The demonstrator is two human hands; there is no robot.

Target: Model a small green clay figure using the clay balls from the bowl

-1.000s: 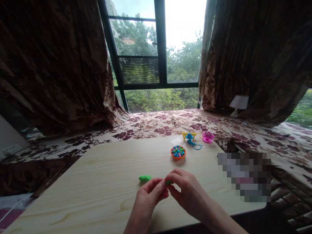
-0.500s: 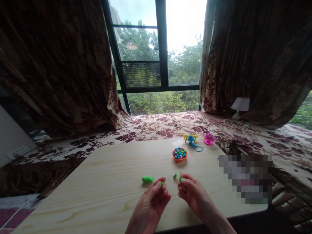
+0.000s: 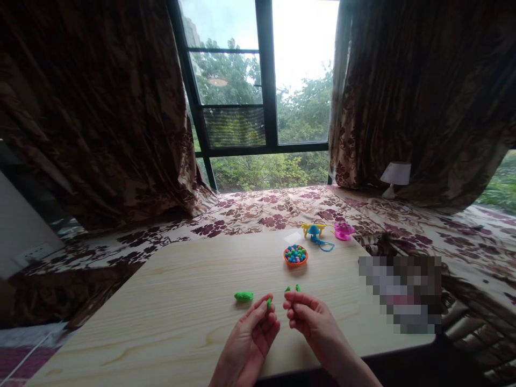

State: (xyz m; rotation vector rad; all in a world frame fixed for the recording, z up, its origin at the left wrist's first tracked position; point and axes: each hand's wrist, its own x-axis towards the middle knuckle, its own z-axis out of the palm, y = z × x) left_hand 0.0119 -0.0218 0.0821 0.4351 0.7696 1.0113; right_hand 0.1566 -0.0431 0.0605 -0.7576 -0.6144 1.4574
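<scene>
My left hand (image 3: 255, 333) is closed, pinching a small piece of green clay (image 3: 269, 304) between thumb and fingertips. Close beside it, my right hand (image 3: 312, 317) has its thumb and fingers pressed together; whatever may be between them is hidden. Just past the right fingertips are two small green bits (image 3: 297, 287) on the table. A larger oblong green clay lump (image 3: 244, 296) lies to the left of my left hand. Farther back stands an orange bowl (image 3: 285, 262) filled with blue, green and pink balls.
At the far right of the wooden table (image 3: 169, 301) are a blue mushroom-shaped toy with a cord (image 3: 313, 232), a yellow toy (image 3: 321, 228) and a pink toy (image 3: 344, 231). A blurred-out patch covers the right edge. A white lamp (image 3: 396, 173) stands by the curtain.
My right hand has shifted slightly left, closer to my left hand. The green piece seen at its fingertips before no longer shows. My left hand keeps its pinch.
</scene>
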